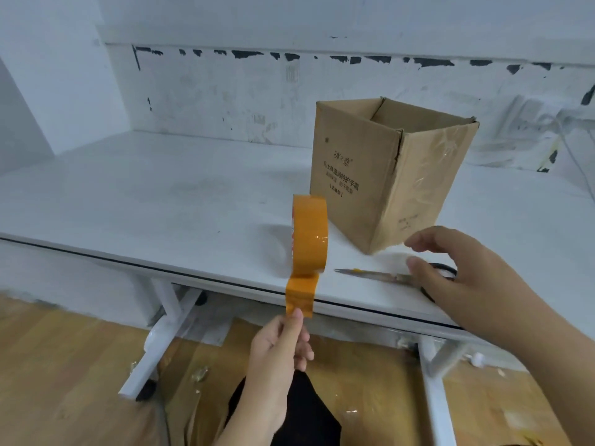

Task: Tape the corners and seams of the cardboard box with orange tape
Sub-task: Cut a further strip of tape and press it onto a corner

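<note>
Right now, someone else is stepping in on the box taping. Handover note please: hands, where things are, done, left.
Left hand: pinching the free end of the orange tape, a short strip pulled out; the roll stands on edge at the table's front edge.
Right hand: open, reaching over the scissors lying on the table, not clearly gripping them.
Cardboard box: upright, top open, behind the scissors; clear film on its right side.
Done: no orange tape visible on the box.
Left: cut the strip, tape all corners and seams.
</note>
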